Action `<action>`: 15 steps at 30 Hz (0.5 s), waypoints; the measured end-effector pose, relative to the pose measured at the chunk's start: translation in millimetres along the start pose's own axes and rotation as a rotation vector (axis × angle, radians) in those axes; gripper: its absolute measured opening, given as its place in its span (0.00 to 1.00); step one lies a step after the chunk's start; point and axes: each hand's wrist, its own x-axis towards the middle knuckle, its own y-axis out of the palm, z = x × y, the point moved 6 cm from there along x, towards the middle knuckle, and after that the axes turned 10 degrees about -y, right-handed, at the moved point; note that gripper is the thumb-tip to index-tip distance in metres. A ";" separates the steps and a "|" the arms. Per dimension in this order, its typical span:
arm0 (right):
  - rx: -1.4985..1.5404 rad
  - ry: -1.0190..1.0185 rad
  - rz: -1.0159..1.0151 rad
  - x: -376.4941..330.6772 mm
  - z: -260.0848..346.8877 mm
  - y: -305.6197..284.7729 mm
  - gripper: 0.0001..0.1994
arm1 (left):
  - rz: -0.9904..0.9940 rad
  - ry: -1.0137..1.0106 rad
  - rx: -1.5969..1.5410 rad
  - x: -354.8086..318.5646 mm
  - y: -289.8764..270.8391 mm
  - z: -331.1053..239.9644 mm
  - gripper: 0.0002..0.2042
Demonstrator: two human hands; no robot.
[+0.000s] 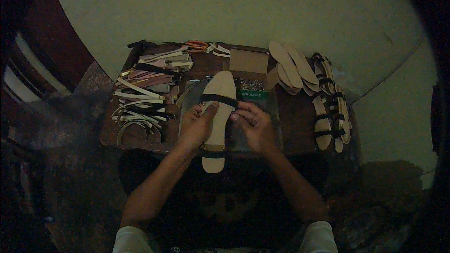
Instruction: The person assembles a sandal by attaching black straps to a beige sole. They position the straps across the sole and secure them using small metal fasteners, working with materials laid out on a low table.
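1. A long, pale tan, foot-shaped sandal sole (218, 112) lies lengthwise on the low dark brown wooden worktable (300, 117), its toe pointing away from the person and its heel hanging over the table's near edge.
2. A black strap (218, 99) crosses the sole near the toe, and a second dark band (213, 154) crosses it near the heel.
3. The left hand (196, 126) lies against the sole's left edge, fingers curled around it, thumb pressed at the left end of the black strap.
4. The right hand (253, 125) sits at the sole's right edge, its fingertips pinched narrowly together at the right end of that strap; whether they grip the strap itself or only press it cannot be told in the dim light.
5. Left of the sole lies a heap of cut strips (145, 93) in cream, brown and black, some straight, some curved.
6. Beyond the sole's toe stands an open brown cardboard box (248, 60), and just to the right of the toe is a small tray of tiny glinting pieces (249, 84).
7. Orange-handled scissors (197, 45) lie at the table's far edge, beyond the strips.
8. Right of the sole, well apart, is a stack of bare tan soles (291, 68), and farther right a row of finished soles with black straps (330, 112).
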 end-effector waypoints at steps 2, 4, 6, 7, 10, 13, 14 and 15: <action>0.062 0.024 0.000 -1.3 -5.9 2.3 0.18 | -0.020 0.031 -0.016 4.7 -3.2 0.7 0.14; 0.096 0.082 -0.013 -1.1 -5.3 4.8 0.17 | -0.065 0.057 0.032 3.6 -4.9 0.8 0.13; 0.102 0.174 -0.037 -0.1 3.5 6.5 0.15 | -0.081 0.127 0.025 2.5 -4.4 1.2 0.12; 0.104 0.176 -0.027 -0.3 1.4 5.4 0.14 | -0.068 0.187 -0.005 1.8 -1.0 0.8 0.12; 0.149 0.188 -0.026 -2.7 -5.7 3.5 0.12 | -0.022 0.223 0.022 0.5 3.0 0.0 0.10; 0.229 0.187 -0.077 -5.9 -6.4 5.7 0.10 | 0.121 0.212 -0.046 -2.1 13.3 -0.5 0.09; 0.227 0.172 -0.088 -6.3 -8.5 4.7 0.09 | 0.185 0.212 -0.094 -3.4 17.7 -1.2 0.09; 0.225 0.156 -0.098 -6.4 -9.0 3.8 0.09 | 0.206 0.186 -0.073 -2.9 18.4 0.1 0.09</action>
